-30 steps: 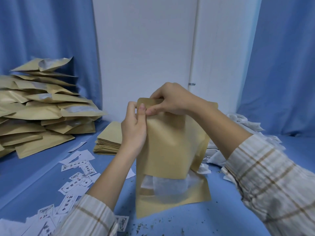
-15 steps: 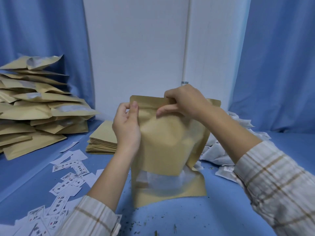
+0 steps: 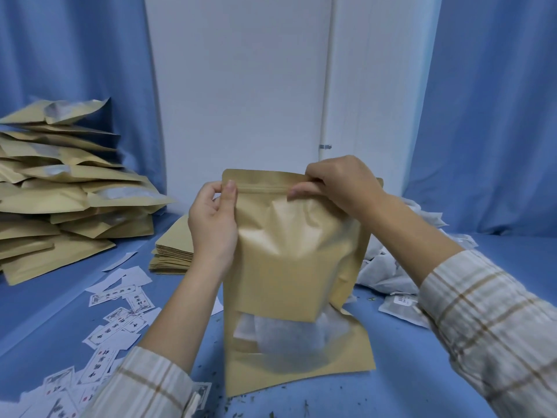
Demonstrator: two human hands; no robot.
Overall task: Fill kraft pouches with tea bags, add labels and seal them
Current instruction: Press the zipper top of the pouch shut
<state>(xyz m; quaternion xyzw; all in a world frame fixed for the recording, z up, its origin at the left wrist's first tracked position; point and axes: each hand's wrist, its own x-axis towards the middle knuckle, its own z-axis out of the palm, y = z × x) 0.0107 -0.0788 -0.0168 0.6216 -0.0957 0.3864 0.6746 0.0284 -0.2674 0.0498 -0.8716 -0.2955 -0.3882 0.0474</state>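
**Pinching the pouch top**

We held the pouch (image 3: 289, 267) upright on the blue table (image 3: 422, 372), between the labels (image 3: 117, 324) and the tea bags (image 3: 388, 273). Our left hand (image 3: 212, 224) pinched its top left corner; our right hand (image 3: 340, 184) pinched the zip strip further right. White tea bags showed through its window (image 3: 286, 339).

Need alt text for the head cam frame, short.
Two hands pinch the top strip of an upright kraft pouch: left hand at its left corner, right hand further right. Tea bags show through its window. Labels lie left, a pouch pile behind.
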